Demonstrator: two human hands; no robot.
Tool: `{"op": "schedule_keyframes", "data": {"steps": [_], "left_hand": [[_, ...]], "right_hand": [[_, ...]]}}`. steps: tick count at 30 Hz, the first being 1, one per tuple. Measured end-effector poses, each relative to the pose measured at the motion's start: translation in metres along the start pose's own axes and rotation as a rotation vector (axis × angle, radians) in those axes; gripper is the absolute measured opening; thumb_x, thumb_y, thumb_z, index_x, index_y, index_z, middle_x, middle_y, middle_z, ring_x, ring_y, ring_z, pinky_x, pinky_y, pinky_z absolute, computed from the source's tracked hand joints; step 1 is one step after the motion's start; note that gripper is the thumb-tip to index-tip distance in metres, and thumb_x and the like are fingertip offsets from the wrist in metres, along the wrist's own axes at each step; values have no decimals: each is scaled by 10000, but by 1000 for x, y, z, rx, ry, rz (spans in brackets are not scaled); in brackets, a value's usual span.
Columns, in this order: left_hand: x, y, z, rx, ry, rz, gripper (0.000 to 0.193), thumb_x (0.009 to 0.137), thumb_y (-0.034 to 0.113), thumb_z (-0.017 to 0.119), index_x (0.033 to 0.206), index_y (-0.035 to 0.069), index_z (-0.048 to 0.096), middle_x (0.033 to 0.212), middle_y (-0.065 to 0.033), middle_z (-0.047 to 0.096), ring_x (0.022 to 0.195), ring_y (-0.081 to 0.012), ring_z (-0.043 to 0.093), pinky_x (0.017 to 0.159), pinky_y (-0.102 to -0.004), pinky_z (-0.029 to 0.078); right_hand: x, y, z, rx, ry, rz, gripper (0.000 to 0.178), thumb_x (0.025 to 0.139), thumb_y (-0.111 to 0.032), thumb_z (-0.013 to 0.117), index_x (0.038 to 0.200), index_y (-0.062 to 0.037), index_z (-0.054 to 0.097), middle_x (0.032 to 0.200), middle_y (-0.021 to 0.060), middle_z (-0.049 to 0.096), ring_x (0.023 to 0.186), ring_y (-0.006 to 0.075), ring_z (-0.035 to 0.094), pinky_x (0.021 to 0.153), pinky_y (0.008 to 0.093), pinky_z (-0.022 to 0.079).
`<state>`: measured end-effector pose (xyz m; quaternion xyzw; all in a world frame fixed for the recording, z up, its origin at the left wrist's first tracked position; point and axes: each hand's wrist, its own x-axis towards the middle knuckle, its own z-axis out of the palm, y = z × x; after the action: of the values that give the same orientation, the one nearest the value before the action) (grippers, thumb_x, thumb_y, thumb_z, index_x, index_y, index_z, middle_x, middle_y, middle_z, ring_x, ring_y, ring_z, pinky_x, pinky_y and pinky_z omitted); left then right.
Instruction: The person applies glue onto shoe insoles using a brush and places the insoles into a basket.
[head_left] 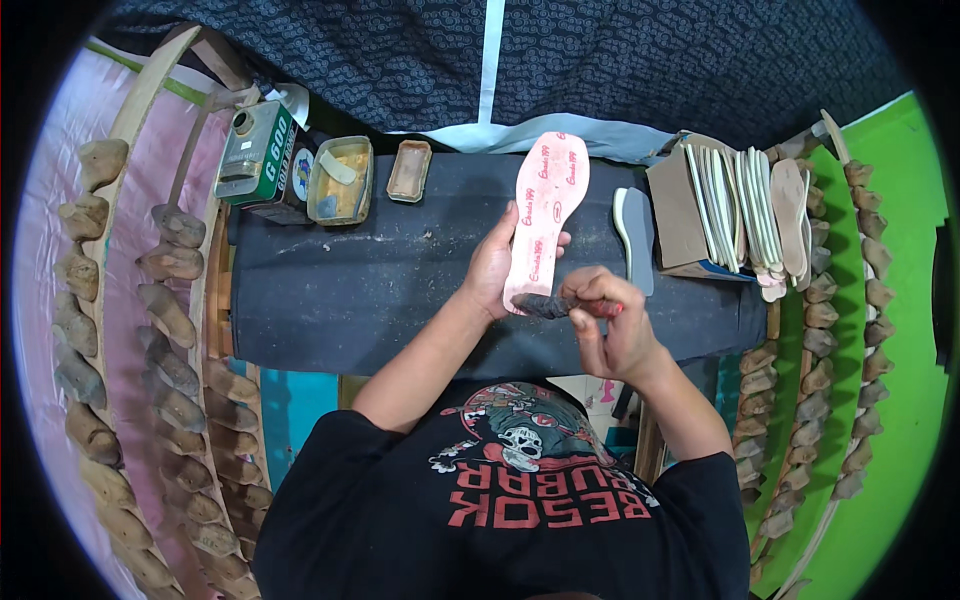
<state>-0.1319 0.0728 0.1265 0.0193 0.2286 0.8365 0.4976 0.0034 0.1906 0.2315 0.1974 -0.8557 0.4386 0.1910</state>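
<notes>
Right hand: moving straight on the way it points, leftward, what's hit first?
Likely the narrow end of the pink insole, held in the left hand. The dark-tipped tool in the right hand overlaps it in view; whether they touch is unclear.

Pale pink insole, red print scattered all over it! The brush is blackened, red on its handle; charcoal desk, pale-flecked; dark curtain in greyish scrollwork; wall blazing green!

"Where is room found beside the pink insole?"
"To its left, over the dark tabletop; to its right, the way is blocked by the grey sole and cardboard box."
</notes>
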Motion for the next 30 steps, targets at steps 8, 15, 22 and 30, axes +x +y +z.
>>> {"op": "schedule_keyframes", "data": {"steps": [8, 15, 22, 30], "left_hand": [[17, -40, 30, 31, 51, 92, 576, 1038, 536, 404, 1370, 82, 534, 1191, -106, 668, 988, -194, 670, 860, -346, 563], [30, -46, 40, 100, 147, 123, 616, 1038, 559, 374, 1356, 57, 534, 1140, -172, 681, 964, -211, 694, 821, -345, 592], [30, -76, 58, -61, 130, 196, 508, 1054, 497, 395, 1349, 111, 544, 1199, -55, 655, 1055, -172, 627, 947, -352, 501], [1, -71, 20, -53, 303, 217, 586, 1047, 528, 356, 1390, 79, 511, 1188, -185, 660, 988, -281, 692, 858, -403, 589]], "right_hand": [[-1, 48, -51, -161, 320, 58, 279, 992, 27, 442, 1238, 15, 312, 1053, 210, 569, 873, 190, 580, 775, 321, 514], [-31, 31, -56, 42, -64, -199, 323, 861, 52, 614, 1124, 21, 429, 909, 178, 601, 646, 274, 604, 605, 356, 511], [-8, 77, -76, 2, 225, -129, 308, 943, 24, 560, 1193, 46, 380, 948, 201, 605, 683, 254, 607, 632, 349, 510], [-34, 66, -48, 243, -108, -267, 330, 862, 32, 636, 1120, 39, 432, 924, 191, 628, 673, 309, 639, 614, 397, 526]]}}
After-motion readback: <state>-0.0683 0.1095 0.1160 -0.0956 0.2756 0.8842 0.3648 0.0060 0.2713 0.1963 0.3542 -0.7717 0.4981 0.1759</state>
